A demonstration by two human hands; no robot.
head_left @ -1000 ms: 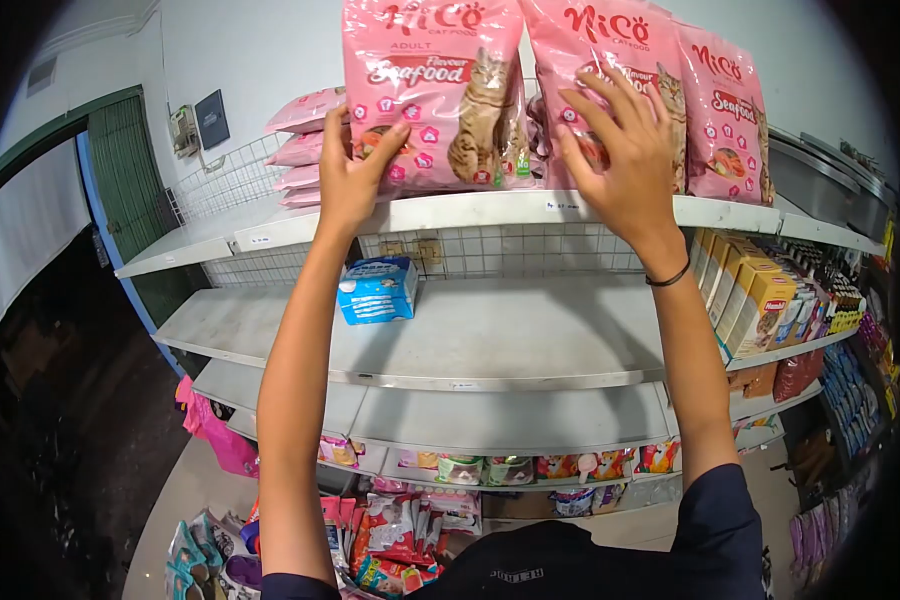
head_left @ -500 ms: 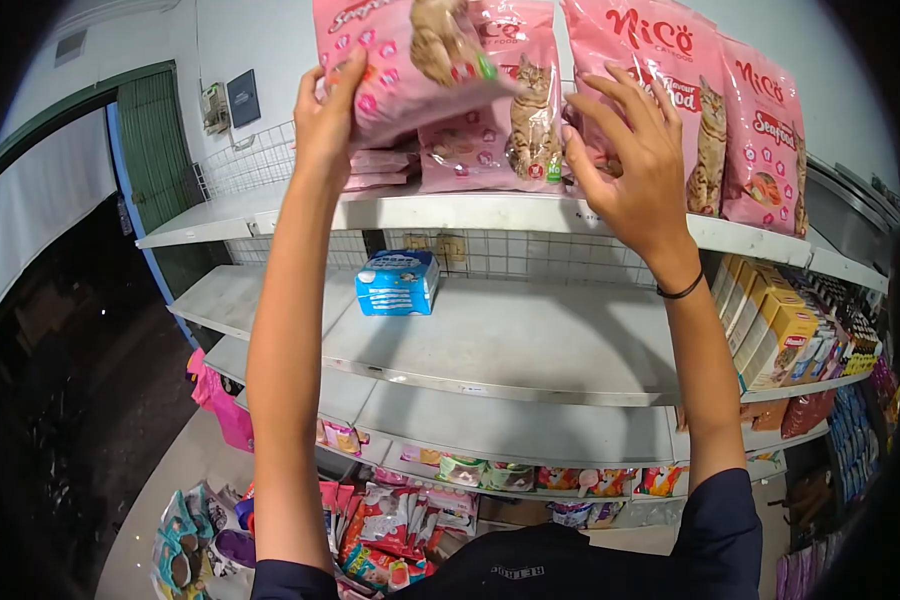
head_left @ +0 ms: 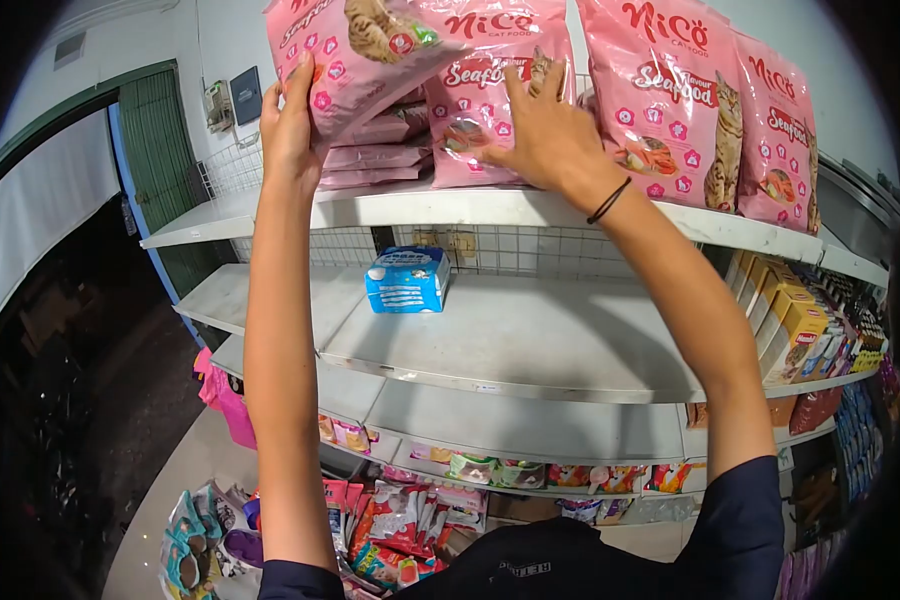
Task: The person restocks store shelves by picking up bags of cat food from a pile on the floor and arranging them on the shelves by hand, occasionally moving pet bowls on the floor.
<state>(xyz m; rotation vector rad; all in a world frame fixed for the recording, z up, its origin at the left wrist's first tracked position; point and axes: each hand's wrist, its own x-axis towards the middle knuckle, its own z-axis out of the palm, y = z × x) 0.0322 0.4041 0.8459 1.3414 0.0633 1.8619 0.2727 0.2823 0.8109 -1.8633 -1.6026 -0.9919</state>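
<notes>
My left hand point(head_left: 290, 125) grips the lower left edge of a tilted pink cat food bag point(head_left: 355, 65), lifted above the top shelf. Spread fingers of my right hand point(head_left: 550, 135) lie against the front of an upright pink bag point(head_left: 470, 100) and hold nothing. Two more upright pink bags, one at the centre right point(head_left: 660, 110) and one at the far right point(head_left: 775, 140), stand on the top shelf point(head_left: 450, 207). Behind and below the lifted bag lies a stack of flat pink bags point(head_left: 370, 160).
A blue pack point(head_left: 408, 282) sits on the middle shelf point(head_left: 510, 340). Yellow boxes point(head_left: 795, 325) stand at the right. Colourful packets point(head_left: 400, 520) lie low down, with teal bags point(head_left: 185, 550) on the floor. A green folding door point(head_left: 160, 150) is at the left.
The left bag has been lifted off the shelf front, tilted and carried left by my left hand, uncovering the bag behind. My right hand has moved left from the centre-right bag to that uncovered bag.
</notes>
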